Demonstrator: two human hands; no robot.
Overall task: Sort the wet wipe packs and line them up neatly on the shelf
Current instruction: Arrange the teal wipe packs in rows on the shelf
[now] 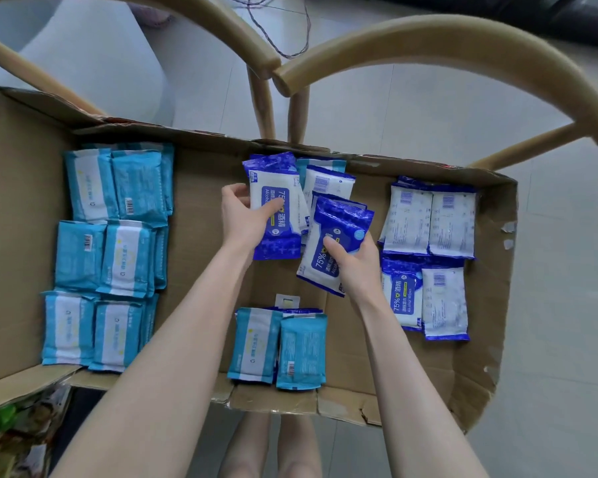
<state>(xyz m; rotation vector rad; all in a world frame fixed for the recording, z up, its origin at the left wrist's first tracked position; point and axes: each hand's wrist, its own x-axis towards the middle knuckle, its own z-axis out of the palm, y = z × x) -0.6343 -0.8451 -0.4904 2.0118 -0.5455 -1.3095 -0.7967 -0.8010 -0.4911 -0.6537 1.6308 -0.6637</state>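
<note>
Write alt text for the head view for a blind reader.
A person's left hand grips a dark blue alcohol wipe pack and the right hand a second dark blue pack, inside an open cardboard box. Light blue packs lie in rows at its left, sorted dark blue packs at its right.

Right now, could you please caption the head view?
Left hand and right hand each grip dark-blue alcohol wipe packs in a cardboard box.

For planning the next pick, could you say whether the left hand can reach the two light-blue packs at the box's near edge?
Probably yes: the light-blue packs lie uncovered, though the left hand grips a dark-blue pack.
</note>
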